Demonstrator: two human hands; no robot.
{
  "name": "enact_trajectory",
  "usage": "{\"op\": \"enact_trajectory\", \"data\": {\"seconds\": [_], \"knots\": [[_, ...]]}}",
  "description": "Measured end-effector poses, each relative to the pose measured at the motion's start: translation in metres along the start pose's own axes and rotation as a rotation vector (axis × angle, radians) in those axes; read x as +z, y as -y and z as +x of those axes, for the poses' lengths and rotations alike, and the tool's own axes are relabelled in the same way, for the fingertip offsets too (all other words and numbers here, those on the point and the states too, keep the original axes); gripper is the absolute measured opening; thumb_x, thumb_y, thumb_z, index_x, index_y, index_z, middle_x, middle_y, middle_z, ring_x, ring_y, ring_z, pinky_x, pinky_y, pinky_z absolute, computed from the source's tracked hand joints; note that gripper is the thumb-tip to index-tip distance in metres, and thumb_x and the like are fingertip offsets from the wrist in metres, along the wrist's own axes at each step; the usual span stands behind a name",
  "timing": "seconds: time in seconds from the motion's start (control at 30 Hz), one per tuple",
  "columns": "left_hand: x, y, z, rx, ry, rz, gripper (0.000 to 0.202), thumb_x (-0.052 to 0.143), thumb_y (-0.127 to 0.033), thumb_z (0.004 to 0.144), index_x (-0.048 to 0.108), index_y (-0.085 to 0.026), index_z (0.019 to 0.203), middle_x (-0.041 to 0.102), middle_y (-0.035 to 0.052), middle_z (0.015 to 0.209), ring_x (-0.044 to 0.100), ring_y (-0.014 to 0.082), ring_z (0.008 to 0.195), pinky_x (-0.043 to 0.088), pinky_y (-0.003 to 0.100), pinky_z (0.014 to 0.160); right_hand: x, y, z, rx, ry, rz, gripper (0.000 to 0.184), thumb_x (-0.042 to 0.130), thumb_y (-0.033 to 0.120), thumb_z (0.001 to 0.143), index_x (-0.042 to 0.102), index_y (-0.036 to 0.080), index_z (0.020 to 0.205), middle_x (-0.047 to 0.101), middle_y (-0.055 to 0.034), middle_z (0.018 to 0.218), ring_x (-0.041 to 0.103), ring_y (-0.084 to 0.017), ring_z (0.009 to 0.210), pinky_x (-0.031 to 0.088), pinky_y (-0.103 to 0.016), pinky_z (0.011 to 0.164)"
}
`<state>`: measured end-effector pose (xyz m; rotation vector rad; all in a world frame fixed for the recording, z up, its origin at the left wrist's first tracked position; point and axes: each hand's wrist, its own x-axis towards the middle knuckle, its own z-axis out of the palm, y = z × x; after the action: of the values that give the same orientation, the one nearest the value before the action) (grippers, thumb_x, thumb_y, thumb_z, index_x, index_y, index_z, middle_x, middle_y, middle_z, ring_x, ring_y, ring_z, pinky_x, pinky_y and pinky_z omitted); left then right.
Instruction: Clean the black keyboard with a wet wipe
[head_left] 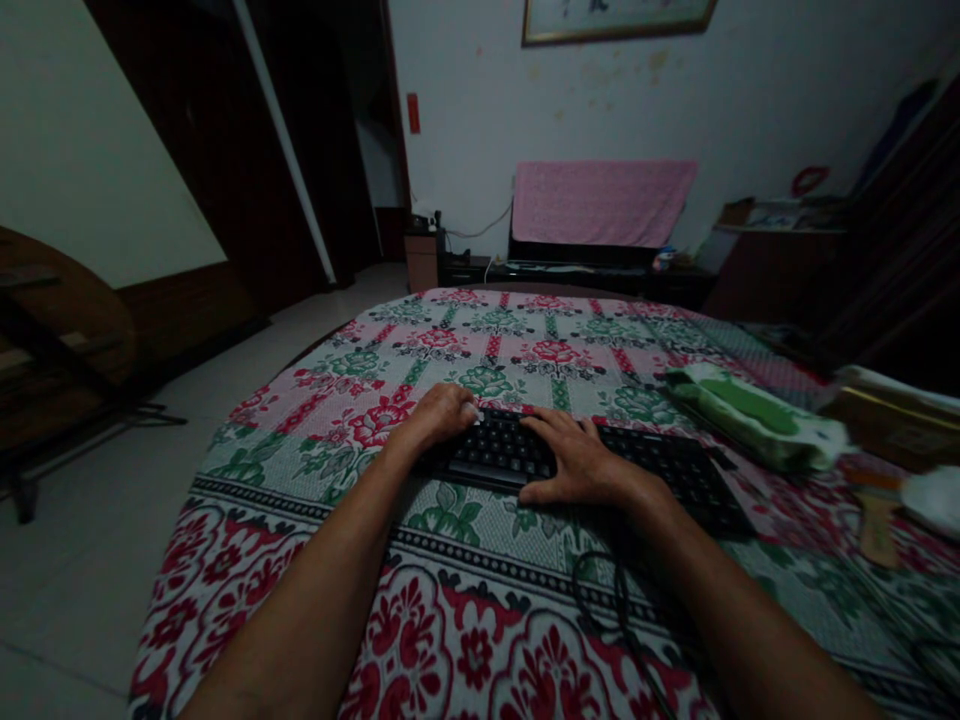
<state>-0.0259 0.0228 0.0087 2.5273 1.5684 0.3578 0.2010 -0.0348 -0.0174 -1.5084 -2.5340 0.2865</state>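
Black kbd (504,448) laid on patterned tablecloth (487,345), in front of person. Small white bit (472,412) pinched in L hand (442,410) at kbd's L end. R hand (574,465) placed w/ fingers spread over mid keys. Green/white pkg (757,415) seen near kbd's R end.

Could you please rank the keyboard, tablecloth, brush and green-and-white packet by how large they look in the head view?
Largest to smallest:
1. tablecloth
2. keyboard, though partly covered
3. green-and-white packet
4. brush
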Motion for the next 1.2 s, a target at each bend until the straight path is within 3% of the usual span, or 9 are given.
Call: {"op": "enact_trajectory", "data": {"seconds": [0.23, 0.43, 0.57, 0.77, 1.1, 1.2], "knots": [[-0.001, 0.003, -0.001, 0.039, 0.045, -0.034, 0.022, 0.047, -0.026, 0.071, 0.066, -0.019, 0.081, 0.065, 0.0020, 0.075, 0.057, 0.0152, 0.071, 0.038, 0.021, 0.059, -0.001, 0.001, -0.001, -0.008, -0.003, -0.009, 0.099, 0.056, 0.072, 0.050, 0.031, 0.024, 0.132, 0.023, -0.0109, 0.140, 0.020, -0.035, 0.126, 0.009, -0.058, 0.100], [-0.002, -0.004, -0.003, -0.001, 0.001, 0.013, 0.026, 0.046, -0.027, 0.073, 0.065, -0.019, 0.088, 0.066, 0.0039, 0.082, 0.057, 0.0168, 0.079, 0.039, 0.022, 0.066, -0.001, 0.002, 0.000, -0.010, -0.009, -0.010, 0.098, 0.056, 0.071, 0.050, 0.030, 0.024, 0.132, 0.024, -0.0106, 0.140, 0.020, -0.035, 0.126, 0.009, -0.057, 0.100], [-0.004, 0.004, -0.003, -0.050, 0.000, -0.035, 0.025, 0.047, -0.028, 0.072, 0.066, -0.020, 0.086, 0.066, 0.0031, 0.079, 0.058, 0.0166, 0.076, 0.040, 0.022, 0.066, -0.001, 0.002, 0.000, -0.013, -0.008, -0.011, 0.099, 0.056, 0.072, 0.050, 0.031, 0.024, 0.132, 0.024, -0.0110, 0.140, 0.020, -0.034, 0.126, 0.009, -0.057, 0.100], [-0.002, 0.010, 0.000, -0.107, 0.072, -0.094, 0.023, 0.051, -0.028, 0.068, 0.067, -0.020, 0.083, 0.065, 0.0008, 0.072, 0.058, 0.0151, 0.071, 0.040, 0.021, 0.060, -0.002, 0.002, 0.000, -0.004, 0.002, -0.006, 0.098, 0.057, 0.072, 0.050, 0.031, 0.025, 0.132, 0.023, -0.0108, 0.140, 0.020, -0.034, 0.126, 0.009, -0.057, 0.100], [-0.005, 0.013, 0.001, -0.152, -0.008, -0.009, 0.028, 0.051, -0.031, 0.070, 0.067, -0.019, 0.090, 0.066, 0.0051, 0.081, 0.058, 0.0193, 0.080, 0.041, 0.025, 0.068, -0.002, 0.002, -0.001, -0.004, 0.002, -0.004, 0.100, 0.056, 0.073, 0.049, 0.031, 0.023, 0.132, 0.023, -0.0112, 0.140, 0.019, -0.035, 0.126, 0.008, -0.057, 0.100], [-0.006, 0.010, -0.001, -0.097, -0.004, -0.047, 0.028, 0.049, -0.032, 0.072, 0.066, -0.020, 0.090, 0.066, 0.0039, 0.079, 0.058, 0.0181, 0.077, 0.042, 0.024, 0.066, -0.001, 0.001, 0.000, -0.007, 0.000, 0.000, 0.099, 0.057, 0.071, 0.049, 0.031, 0.024, 0.132, 0.023, -0.0112, 0.140, 0.020, -0.035, 0.126, 0.008, -0.057, 0.100]]}}
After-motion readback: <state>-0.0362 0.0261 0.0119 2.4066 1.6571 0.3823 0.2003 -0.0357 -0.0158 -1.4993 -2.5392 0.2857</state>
